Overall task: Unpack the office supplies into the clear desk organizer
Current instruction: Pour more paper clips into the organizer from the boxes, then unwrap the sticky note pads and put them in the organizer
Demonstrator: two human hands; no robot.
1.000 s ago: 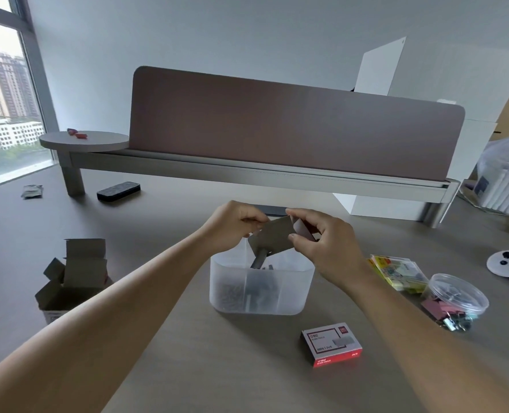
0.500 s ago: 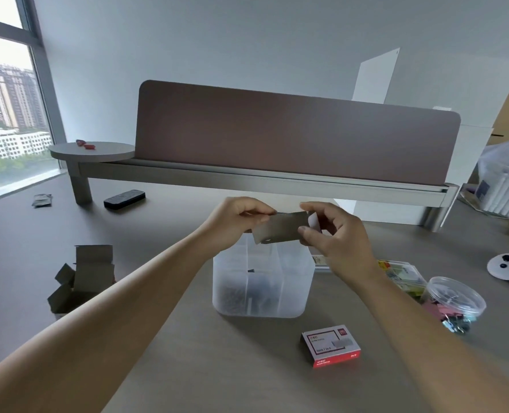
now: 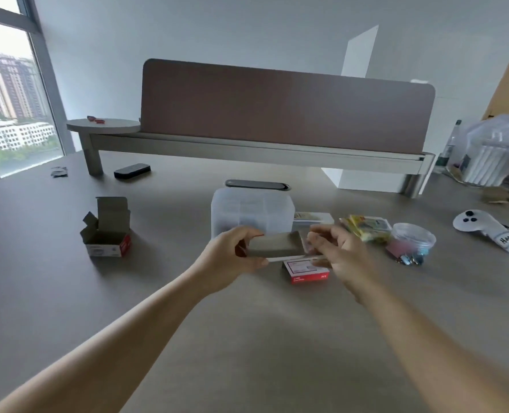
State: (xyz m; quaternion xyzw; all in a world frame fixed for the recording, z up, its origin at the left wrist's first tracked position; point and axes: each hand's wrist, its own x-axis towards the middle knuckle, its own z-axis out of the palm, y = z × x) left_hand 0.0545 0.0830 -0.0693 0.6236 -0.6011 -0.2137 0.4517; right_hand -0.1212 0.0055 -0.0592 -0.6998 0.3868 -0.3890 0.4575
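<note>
The clear desk organizer [image 3: 252,210] stands on the desk past my hands, with small dark items dimly visible in its bottom. My left hand [image 3: 232,257] grips the left end of a small grey cardboard tray [image 3: 274,247], held level in front of the organizer. My right hand [image 3: 335,251] pinches the tray's right end and its white sleeve, blurred. A closed red and white staple box [image 3: 306,270] lies on the desk just below the tray.
An opened cardboard box [image 3: 108,229] stands at the left. Right of the organizer lie a white box [image 3: 314,219], a yellow packet [image 3: 365,228] and a clear tub of binder clips [image 3: 411,242]. A white controller [image 3: 485,231] lies far right. A desk divider shelf [image 3: 262,150] spans behind.
Both hands brought the grey tray down from above the organizer toward me, level in front of it. The head camera tilted, so the desk objects appear farther up.
</note>
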